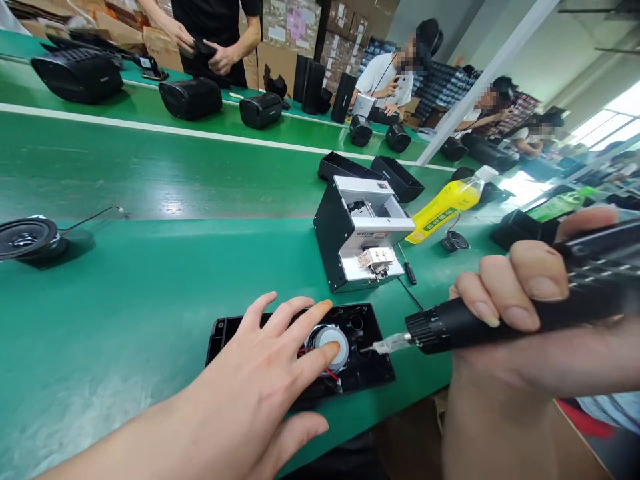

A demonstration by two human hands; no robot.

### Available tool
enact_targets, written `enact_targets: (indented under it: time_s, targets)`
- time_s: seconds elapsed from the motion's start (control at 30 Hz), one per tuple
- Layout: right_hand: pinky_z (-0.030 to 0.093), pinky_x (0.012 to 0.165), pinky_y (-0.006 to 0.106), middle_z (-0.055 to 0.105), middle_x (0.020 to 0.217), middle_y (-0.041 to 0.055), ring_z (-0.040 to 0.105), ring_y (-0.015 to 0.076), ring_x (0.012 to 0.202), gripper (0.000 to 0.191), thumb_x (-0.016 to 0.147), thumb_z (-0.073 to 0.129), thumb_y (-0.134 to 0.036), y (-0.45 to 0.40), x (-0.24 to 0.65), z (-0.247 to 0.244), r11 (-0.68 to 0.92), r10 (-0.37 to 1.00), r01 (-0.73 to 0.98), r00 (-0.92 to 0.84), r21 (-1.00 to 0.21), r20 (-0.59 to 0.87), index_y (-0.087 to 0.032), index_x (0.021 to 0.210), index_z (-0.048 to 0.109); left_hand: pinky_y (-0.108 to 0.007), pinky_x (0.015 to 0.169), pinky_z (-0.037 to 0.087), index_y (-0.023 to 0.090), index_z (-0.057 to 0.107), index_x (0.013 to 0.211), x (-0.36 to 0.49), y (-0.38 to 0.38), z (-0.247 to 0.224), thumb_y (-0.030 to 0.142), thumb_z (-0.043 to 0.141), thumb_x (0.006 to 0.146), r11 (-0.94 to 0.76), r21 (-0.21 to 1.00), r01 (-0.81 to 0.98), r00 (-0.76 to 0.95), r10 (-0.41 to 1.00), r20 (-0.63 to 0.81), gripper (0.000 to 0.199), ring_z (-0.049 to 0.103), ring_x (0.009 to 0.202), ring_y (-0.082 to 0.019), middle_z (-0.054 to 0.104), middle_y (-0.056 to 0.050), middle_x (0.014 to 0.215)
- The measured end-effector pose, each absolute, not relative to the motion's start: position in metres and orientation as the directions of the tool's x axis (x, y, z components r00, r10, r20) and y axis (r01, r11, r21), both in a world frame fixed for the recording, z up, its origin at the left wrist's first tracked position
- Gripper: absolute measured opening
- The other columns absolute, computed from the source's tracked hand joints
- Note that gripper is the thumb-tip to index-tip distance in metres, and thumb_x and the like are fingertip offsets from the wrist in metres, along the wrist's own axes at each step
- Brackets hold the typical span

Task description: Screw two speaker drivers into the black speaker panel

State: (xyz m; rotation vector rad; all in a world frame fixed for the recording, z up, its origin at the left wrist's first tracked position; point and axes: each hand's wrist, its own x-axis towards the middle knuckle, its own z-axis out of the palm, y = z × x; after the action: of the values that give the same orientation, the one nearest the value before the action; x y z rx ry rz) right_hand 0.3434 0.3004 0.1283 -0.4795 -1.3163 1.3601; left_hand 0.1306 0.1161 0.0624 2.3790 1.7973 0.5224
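My left hand lies with fingers spread over a black speaker panel on the green table. Its fingertips reach the round speaker driver set in the panel, where red wires show beside the driver. In my right hand is a black electric screwdriver, fingers wrapped around its body. Clear plastic or tape covers part of the bit, whose tip points left at the panel's right part, close to the driver. Whether the tip touches the panel, I cannot tell.
Behind the panel stands a silver-and-black screw feeder, with a yellow bottle and a small screwdriver to its right. A loose speaker driver sits at far left. Across the conveyor are black speaker housings and several co-workers.
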Motion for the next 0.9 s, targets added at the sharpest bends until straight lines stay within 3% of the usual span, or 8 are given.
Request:
enact_targets:
  time_s: [0.13, 0.23, 0.33, 0.43, 0.57, 0.73, 0.83, 0.9]
  targets:
    - [0.039, 0.041, 0.030, 0.051, 0.064, -0.0058, 0.046, 0.0135, 0.048, 0.032, 0.077, 0.086, -0.054, 0.320, 0.330, 0.136, 0.491, 0.773, -0.413, -0.198, -0.767, 0.602, -0.032, 0.100, 0.081, -0.077, 0.101, 0.054, 0.038, 0.065, 0.146, 0.120, 0.112, 0.053, 0.064, 0.073, 0.092, -0.290, 0.257, 0.922, 0.247, 0.951, 0.187, 0.061, 0.057, 0.142, -0.050, 0.050, -0.015, 0.166]
    - [0.040, 0.039, 0.027, 0.054, 0.061, -0.0042, 0.052, 0.0157, 0.047, 0.043, 0.090, 0.067, -0.067, 0.341, 0.312, 0.136, 0.590, 0.719, -0.455, -0.080, -0.667, 0.691, -0.026, 0.105, 0.075, -0.072, 0.094, 0.059, 0.041, 0.065, 0.147, 0.114, 0.110, 0.048, 0.060, 0.080, 0.086, -0.290, 0.248, 0.924, 0.241, 0.947, 0.211, 0.066, 0.061, 0.137, -0.051, 0.048, -0.014, 0.168]
    - [0.035, 0.031, 0.027, 0.053, 0.055, -0.0029, 0.048, 0.0173, 0.039, 0.060, 0.090, 0.058, -0.081, 0.353, 0.291, 0.128, 0.617, 0.692, -0.452, -0.080, -0.645, 0.718, -0.022, 0.102, 0.067, -0.069, 0.094, 0.061, 0.040, 0.061, 0.151, 0.112, 0.108, 0.045, 0.055, 0.083, 0.083, -0.294, 0.230, 0.928, 0.243, 0.944, 0.224, 0.073, 0.063, 0.135, -0.050, 0.047, -0.015, 0.168]
    - [0.036, 0.032, 0.026, 0.053, 0.056, -0.0035, 0.045, 0.0156, 0.039, 0.061, 0.089, 0.061, -0.082, 0.354, 0.279, 0.121, 0.590, 0.711, -0.435, -0.119, -0.680, 0.693, -0.022, 0.101, 0.064, -0.069, 0.096, 0.062, 0.039, 0.052, 0.159, 0.111, 0.107, 0.042, 0.037, 0.083, 0.081, -0.317, 0.236, 0.919, 0.268, 0.939, 0.217, 0.084, 0.062, 0.137, -0.050, 0.043, -0.017, 0.170]
    - [0.032, 0.029, 0.027, 0.050, 0.053, -0.0052, 0.041, 0.0159, 0.036, 0.069, 0.081, 0.062, -0.090, 0.349, 0.278, 0.120, 0.581, 0.741, -0.392, -0.108, -0.713, 0.663, -0.023, 0.097, 0.061, -0.078, 0.105, 0.053, 0.044, 0.041, 0.165, 0.112, 0.108, 0.044, 0.012, 0.078, 0.069, -0.230, 0.311, 0.922, 0.235, 0.972, 0.022, 0.107, 0.048, 0.148, -0.055, 0.025, -0.016, 0.177]
    - [0.031, 0.026, 0.028, 0.049, 0.051, -0.0051, 0.041, 0.0168, 0.034, 0.072, 0.078, 0.063, -0.092, 0.346, 0.284, 0.120, 0.577, 0.738, -0.373, -0.141, -0.726, 0.660, -0.023, 0.097, 0.064, -0.085, 0.108, 0.044, 0.045, 0.049, 0.160, 0.113, 0.112, 0.056, 0.015, 0.079, 0.071, -0.141, 0.401, 0.905, 0.202, 0.973, -0.113, 0.099, 0.039, 0.152, -0.059, 0.025, -0.014, 0.178]
    - [0.032, 0.026, 0.026, 0.051, 0.052, -0.0051, 0.040, 0.0146, 0.034, 0.070, 0.081, 0.063, -0.090, 0.345, 0.292, 0.116, 0.616, 0.672, -0.399, -0.184, -0.679, 0.717, -0.024, 0.105, 0.070, -0.082, 0.108, 0.046, 0.042, 0.052, 0.159, 0.114, 0.114, 0.064, 0.016, 0.082, 0.071, -0.130, 0.414, 0.901, 0.195, 0.973, -0.120, 0.097, 0.042, 0.151, -0.059, 0.030, -0.015, 0.176]
    - [0.034, 0.027, 0.024, 0.052, 0.055, -0.0062, 0.041, 0.0131, 0.035, 0.069, 0.082, 0.064, -0.089, 0.344, 0.303, 0.116, 0.566, 0.705, -0.450, -0.170, -0.691, 0.688, -0.027, 0.110, 0.072, -0.079, 0.109, 0.047, 0.039, 0.057, 0.156, 0.114, 0.115, 0.068, 0.018, 0.086, 0.071, -0.142, 0.415, 0.899, 0.203, 0.973, -0.106, 0.092, 0.045, 0.150, -0.057, 0.034, -0.015, 0.175]
